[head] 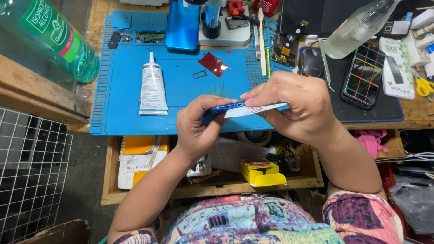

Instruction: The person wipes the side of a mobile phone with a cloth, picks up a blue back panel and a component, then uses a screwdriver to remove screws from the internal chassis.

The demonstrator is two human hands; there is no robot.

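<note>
Head view: we look down on a blue work mat (181,90) lying on a wooden worktop (97,18), and we place everything by that mat. Over its near edge, our left hand (199,129) and right hand (298,108) meet around a blue phone (224,108) held edge-on. The left fingers (212,100) are curled closed on the phone's left end, thumb under and fingertips on top. The right fingers (262,92) are pinched shut on a thin white card (255,109), whose tip lies against the phone's edge; whether it has gone into the seam we cannot tell.

On the mat, left of the hands, a white glue tube (153,88) lies with its nozzle pointing away from us. Near the mat's middle sits a small dark red piece (213,64), with a tiny tray frame (200,74) just beside it. At the mat's far edge a blue phone back cover (182,25) stands propped.

Off the mat's left side, a green alcohol bottle (49,36) lies on a wooden ledge. Right of the mat, on a dark pad, we see a phone with coloured stripes (364,74) and a clear bottle (357,29) tilted above it. Below the mat's near edge, an open drawer (212,187) holds a yellow box (262,171) among clutter.
</note>
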